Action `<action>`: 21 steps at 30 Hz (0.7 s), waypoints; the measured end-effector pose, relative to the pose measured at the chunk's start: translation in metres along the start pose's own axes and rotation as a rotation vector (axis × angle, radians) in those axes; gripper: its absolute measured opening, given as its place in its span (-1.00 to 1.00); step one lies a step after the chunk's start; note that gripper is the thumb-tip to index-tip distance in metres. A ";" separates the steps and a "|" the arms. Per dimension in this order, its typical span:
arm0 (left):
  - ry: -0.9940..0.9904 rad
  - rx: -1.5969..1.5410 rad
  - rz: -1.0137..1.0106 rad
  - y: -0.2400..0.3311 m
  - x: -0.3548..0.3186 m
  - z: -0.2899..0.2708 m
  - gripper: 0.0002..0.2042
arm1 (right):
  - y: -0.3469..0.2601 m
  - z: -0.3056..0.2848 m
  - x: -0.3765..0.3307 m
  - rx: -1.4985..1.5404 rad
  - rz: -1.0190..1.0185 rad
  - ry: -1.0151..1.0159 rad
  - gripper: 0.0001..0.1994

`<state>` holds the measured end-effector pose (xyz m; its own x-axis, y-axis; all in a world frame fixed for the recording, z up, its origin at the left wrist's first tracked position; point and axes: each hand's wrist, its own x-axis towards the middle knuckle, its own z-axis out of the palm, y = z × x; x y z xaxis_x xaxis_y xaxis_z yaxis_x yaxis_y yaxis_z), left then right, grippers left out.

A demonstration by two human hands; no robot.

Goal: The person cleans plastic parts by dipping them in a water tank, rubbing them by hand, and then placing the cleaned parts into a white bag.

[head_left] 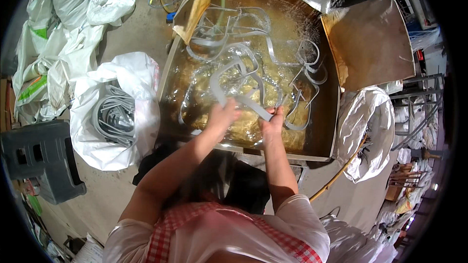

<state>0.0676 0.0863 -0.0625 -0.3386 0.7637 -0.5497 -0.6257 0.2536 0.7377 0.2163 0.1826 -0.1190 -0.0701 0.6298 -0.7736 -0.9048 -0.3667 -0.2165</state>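
Over a tank of water (166,80), my right hand (273,121) is closed on the end of a flat grey plastic strip (253,106). The strip bends back on itself into a loose loop above the water. My left hand (223,118), blurred by movement, is at the loop's near left side; its fingers are too smeared to show whether they grip. Several more grey strips (269,44), curled and tangled, lie in the tank beyond my hands. Ripples and glare hide parts of them.
A white sack (85,131) holding coiled grey strips (114,117) stands left of the tank. Another white sack (348,131) is at the right, with a long stick (341,175) leaning from it. A brown board (370,44) rests at the tank's right rim. A dark plastic stool (46,158) lies far left.
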 end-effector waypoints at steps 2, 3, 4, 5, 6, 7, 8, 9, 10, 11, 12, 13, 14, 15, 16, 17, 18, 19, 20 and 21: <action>0.042 -0.151 -0.128 0.007 0.003 0.001 -0.67 | 0.016 -0.003 -0.012 -0.010 -0.025 0.104 -0.71; 0.083 -0.238 -0.181 0.010 0.005 -0.002 -0.66 | 0.024 0.003 -0.024 -0.055 -0.008 0.088 -0.71; 0.123 -0.326 -0.235 0.014 0.008 -0.004 -0.66 | 0.030 0.010 -0.036 -0.103 0.007 0.070 -0.70; 0.200 -0.382 -0.272 0.022 0.009 -0.005 -0.62 | 0.029 0.017 -0.043 -0.117 0.052 0.029 -0.69; 0.124 -0.499 -0.303 0.016 0.016 -0.014 -0.61 | 0.029 0.021 -0.049 -0.129 0.099 -0.016 -0.68; 0.046 -0.616 -0.334 0.003 0.029 -0.030 -0.60 | 0.016 0.006 -0.026 -0.261 0.029 -0.306 -0.64; -0.028 -0.728 -0.361 -0.003 0.037 -0.041 -0.59 | 0.021 0.014 -0.030 -0.210 0.015 -0.218 -0.64; 0.018 -0.423 -0.264 0.033 0.004 -0.012 -0.58 | 0.024 0.026 -0.035 -0.157 -0.008 -0.126 -0.64; -0.052 -0.487 -0.252 0.032 0.005 -0.008 -0.62 | 0.026 0.032 -0.038 -0.104 -0.031 -0.034 -0.63; -0.131 -0.557 -0.241 0.032 0.001 -0.004 -0.66 | 0.023 0.014 -0.018 -0.192 0.046 -0.158 -0.61; -0.194 -0.629 -0.231 0.030 0.000 -0.003 -0.70 | 0.033 0.017 -0.025 -0.278 0.052 -0.145 -0.59; -0.173 -0.776 -0.195 0.026 0.005 -0.004 -0.69 | 0.051 0.020 -0.030 -0.364 0.059 -0.133 -0.57; -0.203 -0.633 -0.092 0.026 0.006 -0.006 -0.67 | 0.059 0.015 -0.026 -0.471 0.077 -0.170 -0.49; -0.234 -0.489 0.010 0.027 0.008 -0.010 -0.66 | 0.066 0.012 -0.022 -0.584 0.091 -0.210 -0.37; -0.265 -0.345 0.110 0.029 0.009 -0.014 -0.65 | 0.064 0.010 -0.020 -0.766 -0.033 -0.207 -0.39; -0.193 -0.411 0.124 0.043 0.004 -0.018 -0.70 | 0.066 0.013 -0.022 -0.950 -0.142 -0.209 -0.42; -0.193 -0.385 0.158 0.060 0.000 -0.026 -0.69 | 0.064 0.014 -0.023 -1.137 -0.253 -0.213 -0.43; -0.217 -0.359 0.187 0.080 -0.002 -0.031 -0.67 | 0.048 -0.010 0.008 -1.209 -0.407 -0.359 -0.46; -0.234 -0.333 0.218 0.088 -0.001 -0.038 -0.66 | 0.046 -0.023 0.022 -1.624 -0.281 -0.370 -0.48; -0.234 -0.308 0.246 0.091 0.000 -0.044 -0.66 | 0.048 -0.029 0.031 -2.034 -0.131 -0.383 -0.49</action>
<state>-0.0204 0.0828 -0.0128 -0.3571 0.9018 -0.2433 -0.7385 -0.1131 0.6647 0.1825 0.1652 -0.1708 -0.3653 0.6898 -0.6250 0.7214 -0.2146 -0.6584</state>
